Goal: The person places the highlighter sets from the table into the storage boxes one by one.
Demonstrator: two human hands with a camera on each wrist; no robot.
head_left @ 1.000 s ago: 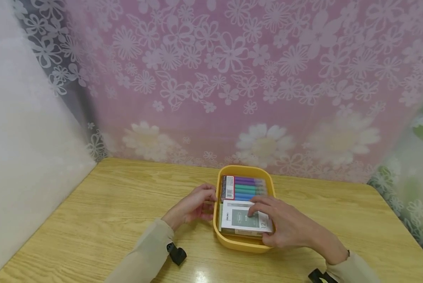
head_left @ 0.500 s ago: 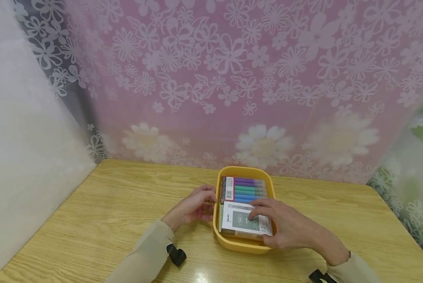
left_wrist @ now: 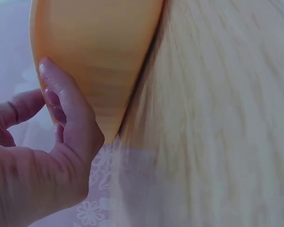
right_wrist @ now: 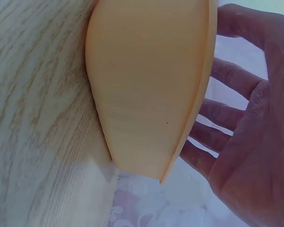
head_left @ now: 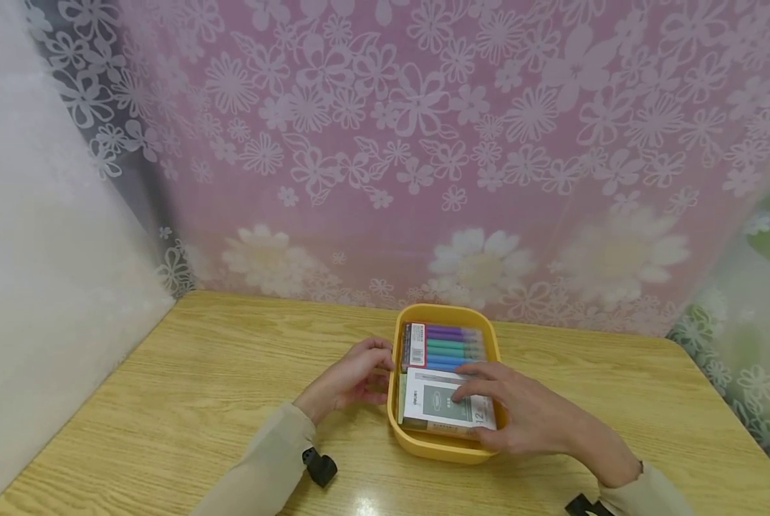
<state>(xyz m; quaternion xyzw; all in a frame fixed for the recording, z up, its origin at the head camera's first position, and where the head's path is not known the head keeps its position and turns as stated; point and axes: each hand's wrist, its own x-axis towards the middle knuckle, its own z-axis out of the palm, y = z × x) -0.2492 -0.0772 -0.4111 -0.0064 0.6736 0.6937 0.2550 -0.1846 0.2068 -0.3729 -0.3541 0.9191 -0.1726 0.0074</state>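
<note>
A yellow basket (head_left: 439,450) stands on the table, with a clear pack of purple, green and blue pens (head_left: 452,347) in its far part. In the near part lies a white box (head_left: 423,395) with a grey-green label and the number 12. My right hand (head_left: 520,408) holds this box, index finger at its far edge, thumb at its near right corner, another finger bent onto the label. My left hand (head_left: 359,374) rests its fingertips against the basket's left side. In the left wrist view, finger and thumb tips meet the rim. The basket wall hides the contents from both wrist views.
Under the basket is a wood-grain table (head_left: 230,401), its back edge close behind the basket. A pink floral curtain (head_left: 359,179) hangs behind the table, with a pale sheet (head_left: 69,287) to the left. A pale green strip peeks out at the white box's left edge.
The white box has shifted very slightly lower and toward me, the right hand moving with it. My left hand and the basket have stayed almost still.
</note>
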